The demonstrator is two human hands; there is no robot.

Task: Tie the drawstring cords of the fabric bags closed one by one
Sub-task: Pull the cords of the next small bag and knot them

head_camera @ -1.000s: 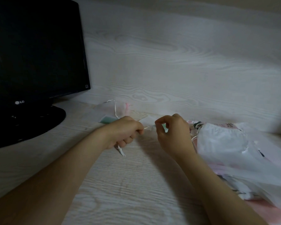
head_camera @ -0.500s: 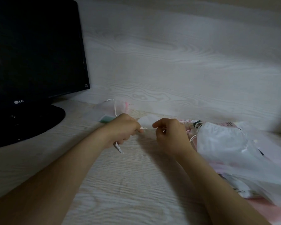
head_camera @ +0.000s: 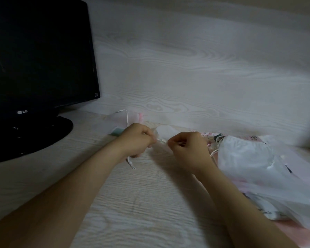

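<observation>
Pulling cord (head_camera: 161, 140) taut btwn left hand (head_camera: 137, 140) & right hand (head_camera: 187, 149), fingers of both clamped on it, above tabletop (head_camera: 141, 203). Knot status: unclear, blurred. Approx. one bag (head_camera: 125, 119) done behind; pile (head_camera: 258, 167) at right remains.

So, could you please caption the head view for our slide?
Left hand and right hand pull a white cord taut beside a monitor.

A black monitor (head_camera: 38, 56) with a dark screen stands on its round black base (head_camera: 34, 135) at the left of the pale wood-grain table (head_camera: 132, 203), in front of a wall (head_camera: 195, 59) of the same pale wood grain that runs behind the whole table.
</observation>
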